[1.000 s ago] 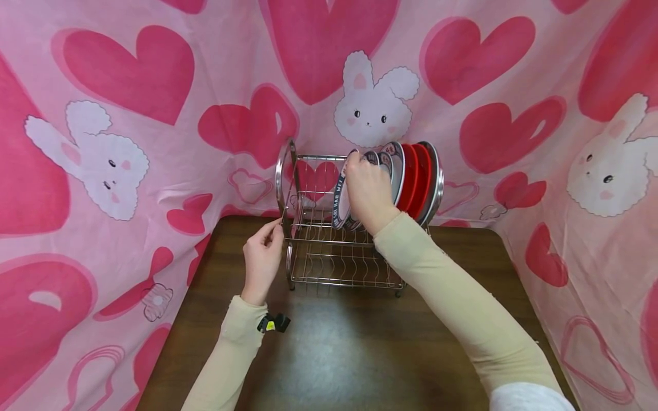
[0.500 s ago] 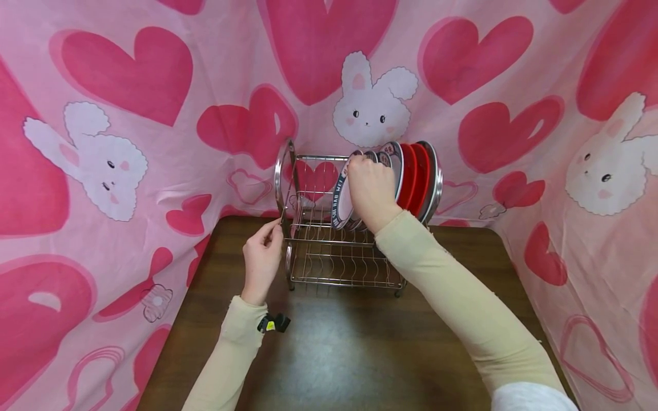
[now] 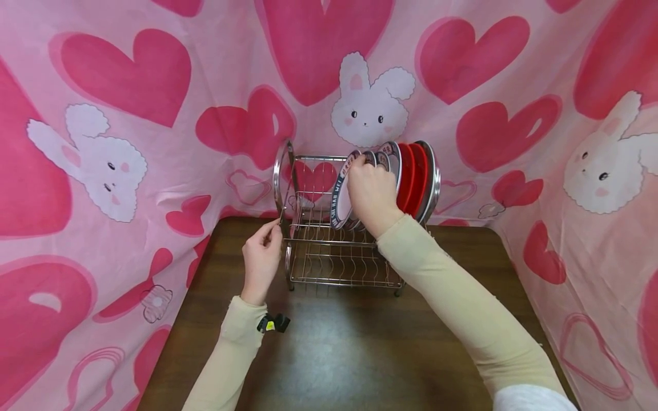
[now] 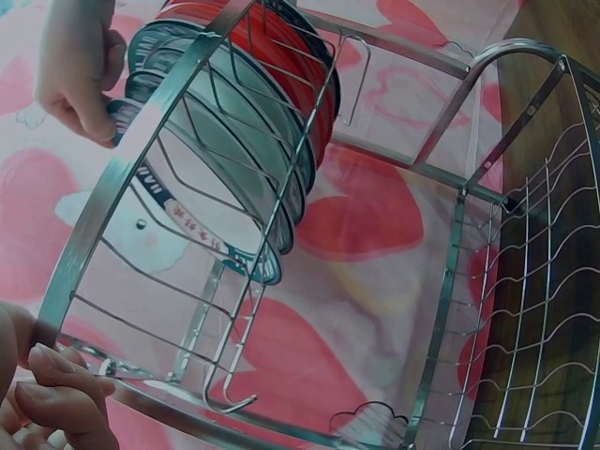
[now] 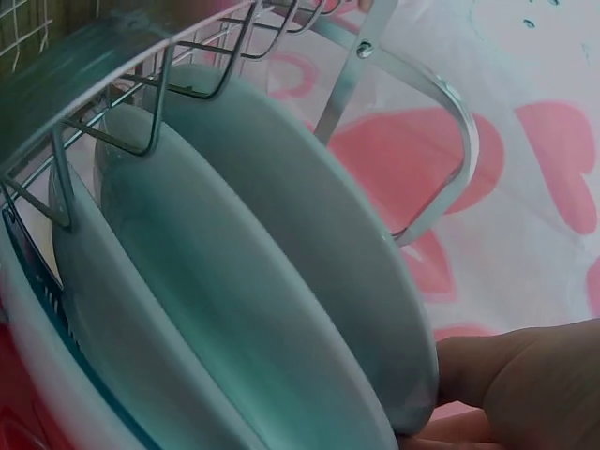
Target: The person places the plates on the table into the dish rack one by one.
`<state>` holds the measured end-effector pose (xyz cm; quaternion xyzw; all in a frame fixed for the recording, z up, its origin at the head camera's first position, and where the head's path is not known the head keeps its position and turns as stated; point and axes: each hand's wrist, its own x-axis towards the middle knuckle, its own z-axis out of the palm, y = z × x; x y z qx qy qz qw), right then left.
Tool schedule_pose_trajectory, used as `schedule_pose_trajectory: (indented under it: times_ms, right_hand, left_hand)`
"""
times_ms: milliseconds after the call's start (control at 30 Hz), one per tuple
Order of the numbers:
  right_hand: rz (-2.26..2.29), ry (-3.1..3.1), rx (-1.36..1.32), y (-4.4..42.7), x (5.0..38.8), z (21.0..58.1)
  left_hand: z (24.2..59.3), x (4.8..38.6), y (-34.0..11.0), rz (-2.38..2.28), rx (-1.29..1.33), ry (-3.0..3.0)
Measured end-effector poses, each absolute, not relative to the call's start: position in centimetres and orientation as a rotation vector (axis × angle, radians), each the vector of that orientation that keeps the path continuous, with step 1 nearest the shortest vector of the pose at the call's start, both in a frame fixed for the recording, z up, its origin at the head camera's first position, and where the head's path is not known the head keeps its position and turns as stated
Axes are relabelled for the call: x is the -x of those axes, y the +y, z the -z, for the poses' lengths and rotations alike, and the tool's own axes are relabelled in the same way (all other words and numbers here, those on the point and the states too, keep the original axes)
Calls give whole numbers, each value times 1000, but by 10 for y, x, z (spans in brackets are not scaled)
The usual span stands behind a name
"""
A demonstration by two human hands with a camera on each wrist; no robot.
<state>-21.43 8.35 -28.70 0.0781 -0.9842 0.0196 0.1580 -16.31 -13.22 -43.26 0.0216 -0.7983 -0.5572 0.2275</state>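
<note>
On the upper tier of a two-tier metal dish rack [image 3: 329, 243], several dishes stand on edge in a row. My right hand [image 3: 374, 193] pinches the top rim of the leftmost white plate [image 3: 337, 200], which has a dark lettered border. In the right wrist view, the fingers [image 5: 464, 375] meet that plate's edge, and the pale backs of the neighbouring plates [image 5: 216, 272] lean alongside. At the rack's left side, my left hand [image 3: 261, 257] grips the frame between thumb and fingers. The left wrist view shows these curled fingers [image 4: 61, 389] at the metal bar.
Two red plates [image 3: 418, 180] and a dark, silver-rimmed dish [image 3: 430, 197] stand at the row's right end. Below is the bare wire lower tier [image 3: 344, 268]. The rack stands on a brown wooden table [image 3: 329, 354], with a pink heart-and-rabbit cloth [image 3: 241, 51] around it.
My right hand has shifted slightly down at the leftmost plate, and more of its patterned top rim shows. The left hand keeps its place on the frame.
</note>
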Motion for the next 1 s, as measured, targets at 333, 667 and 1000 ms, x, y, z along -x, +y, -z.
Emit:
schedule_pose_trajectory:
  times_ms: [333,667,1000]
  right_hand:
    - [-161,-2528,-308,95,208,290]
    - [-319,-2206,-470,115,188,310]
    - [-463,-2177,-533,145,146,345]
  left_hand:
    - [434,164,-133,1561,-52,-2197]
    - [434,164,-134,1593,-31,-2184]
    - [434,162,-134,1614,-24,-2187]
